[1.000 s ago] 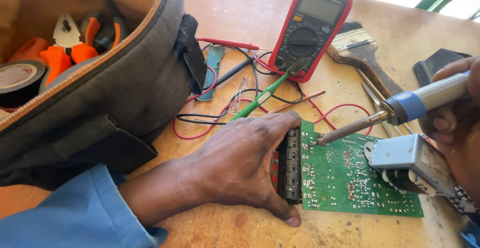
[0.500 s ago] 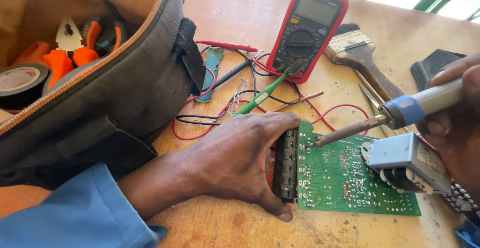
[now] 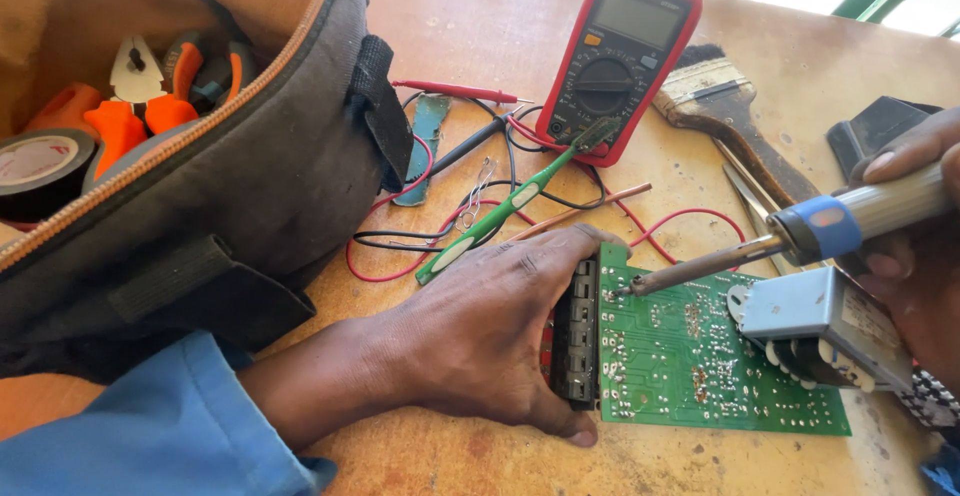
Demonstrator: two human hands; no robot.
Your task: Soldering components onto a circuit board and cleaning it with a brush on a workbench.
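A green circuit board [image 3: 700, 361] lies solder side up on the wooden table [image 3: 480, 36]. My left hand [image 3: 480, 331] grips its left edge, fingers wrapped over a black finned block [image 3: 575, 341]. My right hand [image 3: 915, 246] holds a soldering iron [image 3: 820, 228] with a blue collar. The iron's metal tip touches the board near its upper left corner. A grey metal transformer [image 3: 815, 321] rests on the board's right part, under my right hand.
An open grey tool bag [image 3: 200, 186] with pliers, orange-handled tools and black tape fills the left. A red multimeter [image 3: 620, 56] with red and black leads, a green-handled tool [image 3: 505, 211], a paintbrush [image 3: 720, 106] and loose wires lie behind the board.
The iron's tip has slid left along the board toward my left fingers. My left hand keeps its hold on the board's edge.
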